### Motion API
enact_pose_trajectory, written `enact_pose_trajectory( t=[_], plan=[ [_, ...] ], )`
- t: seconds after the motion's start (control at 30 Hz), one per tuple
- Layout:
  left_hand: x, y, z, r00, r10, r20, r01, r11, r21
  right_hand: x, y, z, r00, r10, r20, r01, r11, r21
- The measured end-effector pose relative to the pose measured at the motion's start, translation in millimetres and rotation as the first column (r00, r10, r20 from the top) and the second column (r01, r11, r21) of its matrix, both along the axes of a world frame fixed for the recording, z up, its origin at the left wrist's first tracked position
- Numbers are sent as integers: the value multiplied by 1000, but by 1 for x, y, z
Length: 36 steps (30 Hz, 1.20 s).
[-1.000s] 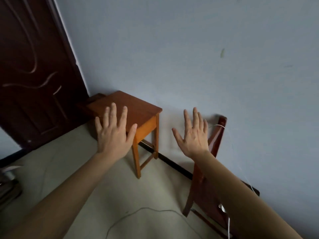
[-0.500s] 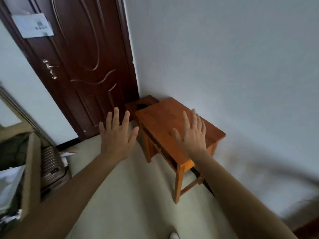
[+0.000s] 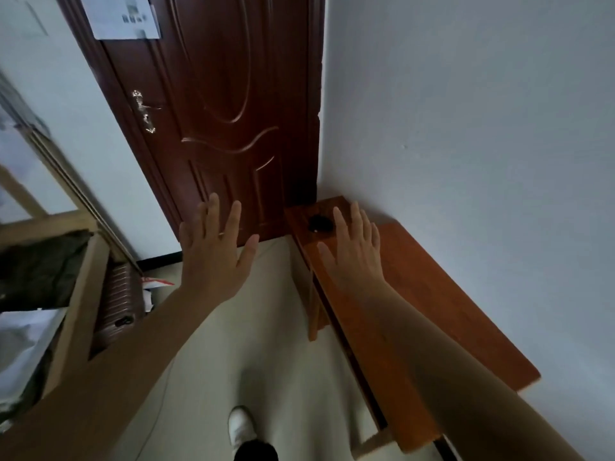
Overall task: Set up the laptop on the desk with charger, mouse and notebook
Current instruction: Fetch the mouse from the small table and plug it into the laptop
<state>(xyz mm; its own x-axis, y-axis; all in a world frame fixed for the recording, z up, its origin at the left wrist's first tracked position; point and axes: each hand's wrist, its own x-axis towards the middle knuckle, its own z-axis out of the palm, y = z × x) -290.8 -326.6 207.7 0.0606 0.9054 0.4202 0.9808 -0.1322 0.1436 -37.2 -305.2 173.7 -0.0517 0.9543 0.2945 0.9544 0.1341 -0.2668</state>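
An orange-brown wooden desk (image 3: 432, 294) stands along the pale wall on the right. Behind it, in the corner, a darker low wooden piece (image 3: 303, 216) carries a small black object (image 3: 321, 222); what it is I cannot tell. My left hand (image 3: 216, 251) is raised in mid air in front of the door, fingers spread, holding nothing. My right hand (image 3: 352, 251) hovers above the desk's far end, fingers straight, also empty. No laptop, charger or notebook is in view.
A dark red door (image 3: 226, 111) with a metal handle (image 3: 144, 109) closes the far side. At left are a wooden frame (image 3: 76, 294), a ribbed brown suitcase (image 3: 116, 301) and white papers (image 3: 23, 341). My white shoe (image 3: 241, 425) stands on the pale floor (image 3: 266, 344).
My view has swung left and closer to the corner: the chair has gone out of frame, and the door and desk now fill it. Both hands stay raised and empty.
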Motion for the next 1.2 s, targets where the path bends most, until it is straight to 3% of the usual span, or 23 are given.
enact_pose_trajectory(
  t=[0.2,0.43,0.73,1.1,1.2],
  plan=[
    [-34,148,-13,998,-46,33,45,999,27,-13,129,-10,998,-64,28,64,997,31],
    [-48,328,-13,978,-201,57,205,976,-75,-20,268,-5,960,-270,73,271,963,-4],
    [-8,491,-51,876,-469,-118,421,859,-292,1,354,-43,889,-453,63,457,875,-160],
    [39,649,-105,750,-620,-231,496,759,-422,36,492,-107,826,-559,-68,515,799,-311],
    [49,684,-115,756,-617,-221,469,745,-475,36,504,-118,803,-592,-72,527,762,-377]
  ],
)
